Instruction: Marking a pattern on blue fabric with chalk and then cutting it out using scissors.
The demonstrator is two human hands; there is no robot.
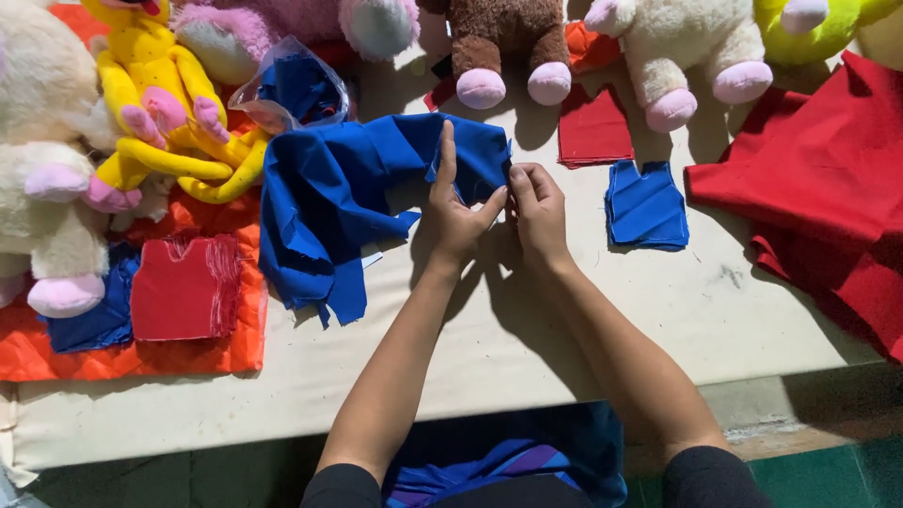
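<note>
— Blue cloth [324,202], a long crumpled piece, is lying across the cream table [527,329] ahead of me, and I am working on its right end. What are you noting first?

— Your hands. What is each one doing?

— I am pinching the cloth's right edge with both. The left hand [456,218] is pressing on the fabric, index finger stretching straight up along it, thumb angling out toward the other hand. The right hand [538,209] is curling shut, fingertips bunching on the corner of the blue cloth. The two hands are nearly touching.

— And round about?

— A small cut blue piece [646,205] is lying flat just to the right of my right hand, apart from it. Beyond that, a big red cloth [828,188] is draping over the table's right side. A smaller red piece [594,127] is sitting above, near the feet of a brown plush toy [508,42] and a cream plush toy [687,47].

— The left side?

— A yellow plush toy [155,94] is sprawling next to the blue cloth's far end, with a clear plastic bag [296,89] holding more blue fabric beside it. A red vest-shaped piece [183,287] is resting on orange cloth [202,348], well left of my hands.
</note>
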